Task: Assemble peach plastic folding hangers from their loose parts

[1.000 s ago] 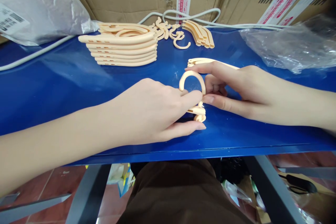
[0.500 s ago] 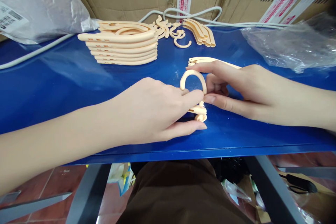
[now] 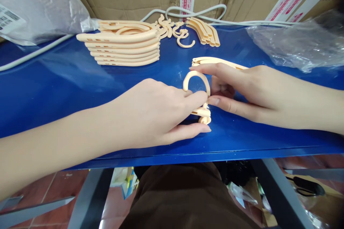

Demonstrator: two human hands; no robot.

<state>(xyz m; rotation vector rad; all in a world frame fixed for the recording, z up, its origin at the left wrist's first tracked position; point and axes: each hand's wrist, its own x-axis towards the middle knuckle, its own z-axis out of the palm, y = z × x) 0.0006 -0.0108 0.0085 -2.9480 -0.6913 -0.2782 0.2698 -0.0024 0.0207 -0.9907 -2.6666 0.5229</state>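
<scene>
A stack of cream hanger arms (image 3: 120, 48) lay beyond the left hand (image 3: 158, 111), whose thumb and fingers pinched a slotted arm piece (image 3: 206, 113) near the front of the blue table (image 3: 268, 140). The hook (image 3: 197, 73) stood at that piece's end, its curve seemingly held between thumb and forefinger of the right hand (image 3: 249, 96); uneven pressure there risked twisting the slim stem until it slipped or snapped.

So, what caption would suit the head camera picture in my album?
Left hand and right hand at a cream hook, a stack of curved cream parts beyond, on a blue table.
</scene>
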